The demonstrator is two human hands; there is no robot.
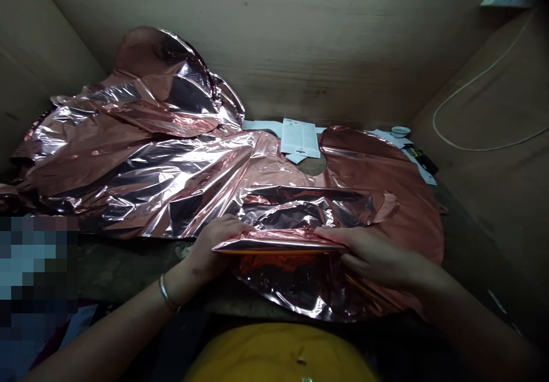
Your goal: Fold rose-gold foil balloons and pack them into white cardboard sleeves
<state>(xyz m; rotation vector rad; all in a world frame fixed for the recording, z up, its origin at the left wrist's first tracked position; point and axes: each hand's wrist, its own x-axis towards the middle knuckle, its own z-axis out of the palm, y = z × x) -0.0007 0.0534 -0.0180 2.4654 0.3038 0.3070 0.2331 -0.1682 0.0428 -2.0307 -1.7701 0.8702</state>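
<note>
Over the worn workbench (128, 270), the left hand (206, 250) and right hand (371, 256) are gripping a rose-gold foil balloon (278, 240), apparently pinching its edge to hold the fold flat

Dim, scuffed plywood booth walls (274, 39)

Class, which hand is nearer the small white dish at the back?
Right hand, on the rose-gold foil, sits in front of and slightly left of the small white dish; the left hand is farther left.
</note>
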